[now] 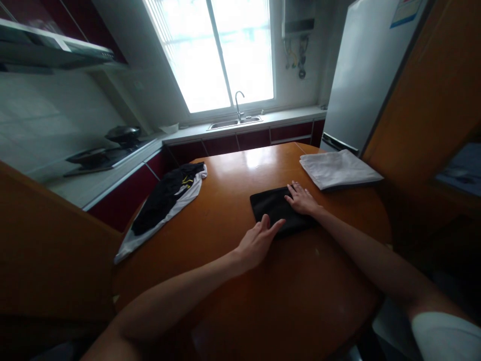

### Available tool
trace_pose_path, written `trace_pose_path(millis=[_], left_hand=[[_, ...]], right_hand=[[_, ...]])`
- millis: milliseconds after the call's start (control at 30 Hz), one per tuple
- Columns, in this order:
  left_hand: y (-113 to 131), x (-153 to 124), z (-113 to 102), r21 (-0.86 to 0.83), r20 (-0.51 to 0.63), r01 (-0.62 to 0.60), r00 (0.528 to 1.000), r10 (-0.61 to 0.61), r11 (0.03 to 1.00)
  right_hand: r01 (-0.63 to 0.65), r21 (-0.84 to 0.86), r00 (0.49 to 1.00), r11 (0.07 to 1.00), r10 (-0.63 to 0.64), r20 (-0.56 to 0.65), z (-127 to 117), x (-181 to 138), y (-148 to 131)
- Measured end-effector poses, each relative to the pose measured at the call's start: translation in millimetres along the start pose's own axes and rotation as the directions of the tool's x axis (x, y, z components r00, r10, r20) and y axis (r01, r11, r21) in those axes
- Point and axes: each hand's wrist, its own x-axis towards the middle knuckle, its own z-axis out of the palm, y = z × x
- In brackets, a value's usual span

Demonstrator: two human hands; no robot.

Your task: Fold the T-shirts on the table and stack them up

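Observation:
A black folded piece of fabric, probably a garment, lies flat on the wooden table in front of me. My right hand rests on its right part, palm down with fingers spread. At its near left edge is my left hand, thumb and index finger stretched apart and nothing visible between them. Whether the left fingertips touch the fabric or hover just above it, I cannot tell. The left hand's other fingers are partly hidden.
Black-and-white clothing with a yellow print lies along the table's left edge. A folded whitish cloth sits on a darker layer at the right. Beyond are a sink, a stove and a fridge.

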Motion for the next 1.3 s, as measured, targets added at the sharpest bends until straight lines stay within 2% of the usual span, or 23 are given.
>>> trace_pose_path(millis=[100,200,233,300,367,400,500,567,667,733,867,1033,1133,1300], left_hand=[[-1.9,-2.3,-4.8,-0.027,0.083,-0.004,0.997,0.006,1.0],[-5.8,11.0,-21.1,-0.081,0.118,-0.006,0.993,0.016,0.997],[-7.5,19.4,-25.8,-0.102,0.082,-0.001,0.997,0.01,0.995],[-12.7,40.0,-28.7,-0.127,-0.061,0.025,0.998,-0.033,0.992],[-22.2,60.7,-20.6,-0.111,-0.191,0.07,0.977,-0.091,0.991],[-28.7,69.3,-13.3,-0.088,-0.205,0.091,0.973,-0.108,0.992],[-50.4,83.3,10.4,-0.046,-0.093,0.156,0.983,-0.16,0.987],[-61.0,83.7,19.7,-0.05,-0.043,0.156,0.987,-0.158,0.987],[-65.7,78.6,21.6,-0.054,-0.132,0.096,0.986,-0.102,0.994],[-63.8,75.1,20.5,-0.069,-0.147,0.047,0.987,-0.056,0.997],[-58.2,69.2,21.4,-0.106,-0.044,0.003,0.999,-0.008,0.994],[-47.5,57.1,19.5,-0.122,-0.149,-0.072,0.987,0.054,0.99],[-41.0,49.3,21.4,-0.114,-0.103,-0.117,0.989,0.106,0.987],[-37.3,44.4,24.9,-0.102,-0.062,-0.112,0.992,0.106,0.988]], right_hand=[[0.003,-0.012,1.0,1.0,-0.003,-0.008,0.7,-0.3,-0.2],[0.002,-0.015,1.0,1.0,-0.002,-0.007,1.3,-0.5,-0.1],[0.003,-0.015,1.0,1.0,-0.003,-0.008,1.5,-0.4,0.1],[0.003,-0.015,1.0,1.0,-0.003,-0.015,1.9,-0.2,0.8],[-0.002,-0.017,1.0,1.0,0.002,-0.017,2.3,0.1,1.8],[-0.005,-0.018,1.0,1.0,0.005,-0.015,2.5,0.3,2.2],[-0.006,-0.02,1.0,1.0,0.006,-0.013,2.9,0.6,2.9],[-0.004,-0.023,1.0,1.0,0.003,-0.011,2.8,0.6,2.4],[-0.009,-0.025,1.0,1.0,0.009,-0.002,2.5,0.5,1.2],[-0.008,-0.025,1.0,1.0,0.008,-0.006,2.6,0.6,1.1],[0.0,-0.027,1.0,1.0,-0.001,-0.022,3.7,1.4,3.2],[0.002,-0.031,1.0,1.0,-0.003,-0.016,3.1,1.5,3.8],[-0.003,-0.039,1.0,0.999,0.002,-0.007,2.1,0.7,1.9],[-0.015,-0.023,1.0,1.0,0.015,0.003,1.1,1.4,2.8]])
